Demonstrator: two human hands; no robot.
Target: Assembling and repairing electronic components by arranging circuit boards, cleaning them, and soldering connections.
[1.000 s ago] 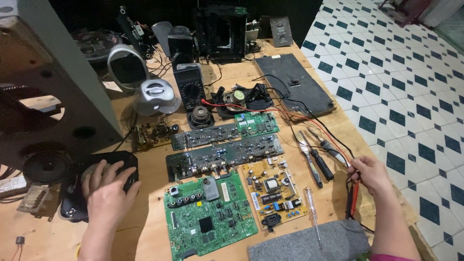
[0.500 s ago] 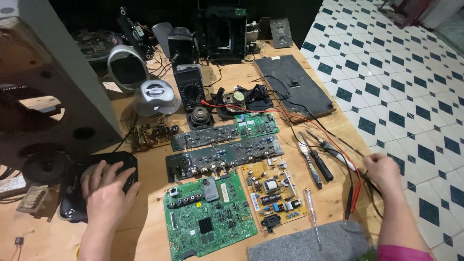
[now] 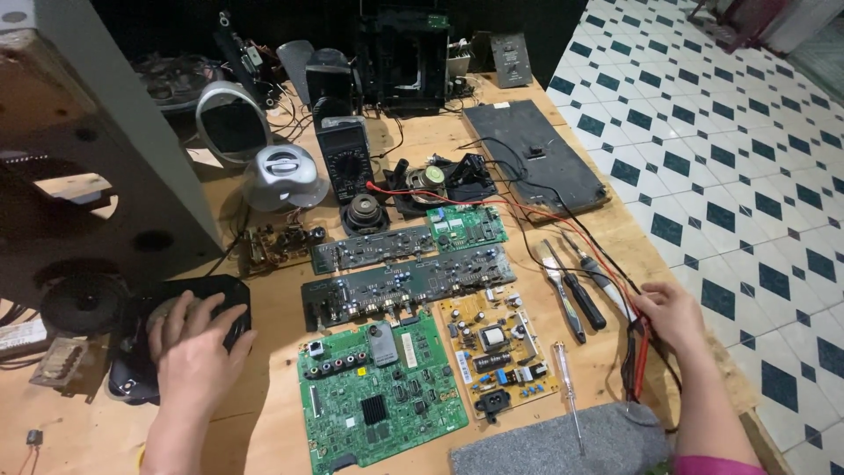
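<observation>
Broadly, a wooden workbench [image 3: 457, 149] carries the work, with a tall grey speaker cabinet [image 3: 97, 167] at its left edge. Below the cabinet lies a black speaker unit [image 3: 145, 352]; the person's left hand [image 3: 200, 347] rests flat on it, fingers spread over its top. At centre sit a large green circuit board [image 3: 378, 391], a tan power board [image 3: 497, 347] and two dark strip boards [image 3: 404, 281]. The right hand [image 3: 673, 312] lies at the bench's right edge, fingers curled and pinching the red and black test probes [image 3: 637, 356], whose leads run back to the multimeter [image 3: 345, 158]. For steady work, the probes seem best gripped on their insulated shafts, leads kept off the pliers [image 3: 563, 290] and screwdriver [image 3: 570, 387]
</observation>
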